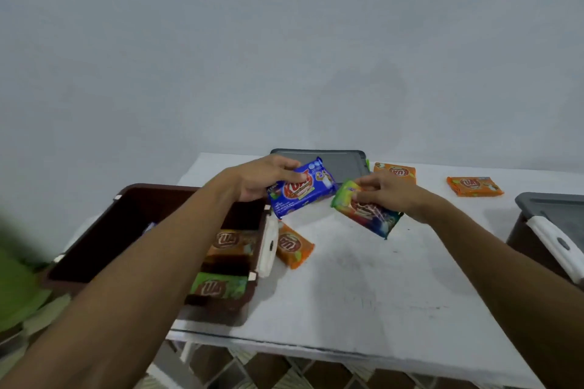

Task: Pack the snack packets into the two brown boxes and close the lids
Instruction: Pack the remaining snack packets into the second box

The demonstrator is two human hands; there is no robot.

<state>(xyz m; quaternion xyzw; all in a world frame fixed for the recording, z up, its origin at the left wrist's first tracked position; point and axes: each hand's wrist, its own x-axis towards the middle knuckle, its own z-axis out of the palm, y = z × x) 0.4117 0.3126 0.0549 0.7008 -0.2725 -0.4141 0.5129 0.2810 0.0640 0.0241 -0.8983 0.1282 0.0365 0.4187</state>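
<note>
Just right of the open dark-brown plastic box (126, 215), which seemingly holds blurred packets, the left hand (262, 180) grips a blue foil snack packet (301, 193) in curled fingers while the right hand (387, 194) pinches a green-ended multicoloured packet (368, 213).

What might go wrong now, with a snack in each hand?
The right hand pinches the green packet near one end, so it may slip onto the table. The brown box on the right has its lid on, so nothing can go in yet. The orange packet beside the open brown box might get missed.
</note>
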